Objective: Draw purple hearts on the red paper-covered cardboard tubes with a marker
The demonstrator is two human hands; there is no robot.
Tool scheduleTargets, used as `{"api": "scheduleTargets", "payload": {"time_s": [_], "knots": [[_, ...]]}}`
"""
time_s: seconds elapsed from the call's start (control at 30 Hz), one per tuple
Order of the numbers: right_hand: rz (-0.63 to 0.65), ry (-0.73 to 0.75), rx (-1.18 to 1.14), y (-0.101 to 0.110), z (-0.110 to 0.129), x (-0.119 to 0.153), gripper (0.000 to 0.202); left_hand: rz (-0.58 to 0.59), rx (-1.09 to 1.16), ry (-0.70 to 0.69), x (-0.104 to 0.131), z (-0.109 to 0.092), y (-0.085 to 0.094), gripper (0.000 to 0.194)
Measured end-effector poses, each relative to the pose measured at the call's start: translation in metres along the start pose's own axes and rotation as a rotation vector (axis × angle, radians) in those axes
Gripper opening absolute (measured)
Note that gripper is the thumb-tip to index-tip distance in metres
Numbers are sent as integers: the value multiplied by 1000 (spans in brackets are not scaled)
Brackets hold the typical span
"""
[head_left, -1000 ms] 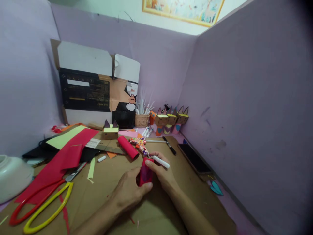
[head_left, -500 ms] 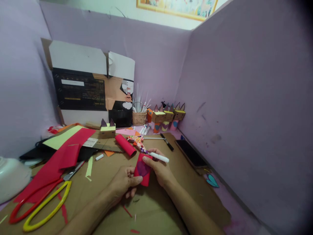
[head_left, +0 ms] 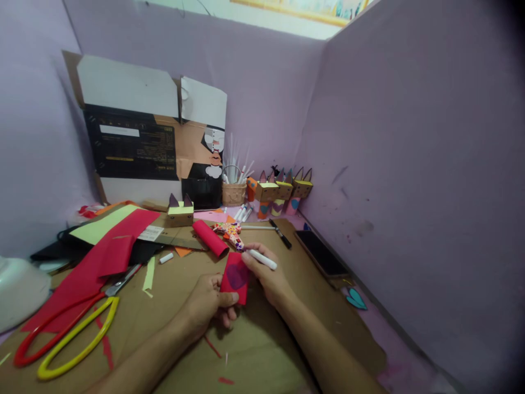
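Note:
My left hand (head_left: pixel 209 301) grips a small folded piece of red paper (head_left: pixel 243 295) by its lower left side, thumb in front. A purple heart (head_left: pixel 237 276) shows on the paper's face. My right hand (head_left: pixel 268 276) has a white marker (head_left: pixel 263 259) between its fingers, while its thumb touches the paper's upper right edge. Just beyond lie a rolled red paper tube (head_left: pixel 209 238) and a flower-patterned tool that looks like a glue gun (head_left: pixel 229 232). A white marker cap (head_left: pixel 166 258) rests left of the tube.
Scissors (head_left: pixel 110 301) with red and yellow handles lie at left by red paper (head_left: pixel 82 279). A cardboard cat head (head_left: pixel 180 213), a basket (head_left: pixel 233 194) of white sticks and several cat figures (head_left: pixel 283 191) stand at the back. A phone (head_left: pixel 322 253) lies along the right wall.
The red paper has been turned and raised slightly, so its heart shows more fully. My right hand has moved a little left and up with the marker. The camera view has shifted slightly.

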State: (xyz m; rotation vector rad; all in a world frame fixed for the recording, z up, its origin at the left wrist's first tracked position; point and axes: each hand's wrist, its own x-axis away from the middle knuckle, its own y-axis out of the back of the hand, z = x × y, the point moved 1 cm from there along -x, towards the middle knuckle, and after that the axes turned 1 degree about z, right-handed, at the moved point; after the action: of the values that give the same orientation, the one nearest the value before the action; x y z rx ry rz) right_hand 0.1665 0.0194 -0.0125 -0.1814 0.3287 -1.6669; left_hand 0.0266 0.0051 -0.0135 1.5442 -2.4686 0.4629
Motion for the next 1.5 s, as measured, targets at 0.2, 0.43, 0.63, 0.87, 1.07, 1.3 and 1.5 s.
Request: {"api": "scheduleTargets", "payload": {"time_s": [0.2, 0.43, 0.63, 0.87, 1.07, 1.3, 1.5], "knots": [[-225, 156, 85, 16, 19, 6, 42, -85, 74, 23, -3, 0, 7, 19], [-136, 235, 431, 8, 17, 27, 36, -157, 81, 63, -5, -2, 6, 16], [6, 261, 586, 5, 20, 30, 23, -138, 1, 112, -7, -1, 5, 11], [-150, 284, 537, 4, 8, 32, 19, -105, -71, 160, -6, -1, 3, 8], [-163, 341, 656, 9, 11, 34, 19, -92, -83, 171, -6, 1, 3, 9], [-91, 400, 723, 10, 9, 34, 16, -105, -97, 194, -6, -2, 3, 7], [-74, 408, 732, 7, 8, 34, 15, -88, -89, 179, -7, -1, 4, 7]]}}
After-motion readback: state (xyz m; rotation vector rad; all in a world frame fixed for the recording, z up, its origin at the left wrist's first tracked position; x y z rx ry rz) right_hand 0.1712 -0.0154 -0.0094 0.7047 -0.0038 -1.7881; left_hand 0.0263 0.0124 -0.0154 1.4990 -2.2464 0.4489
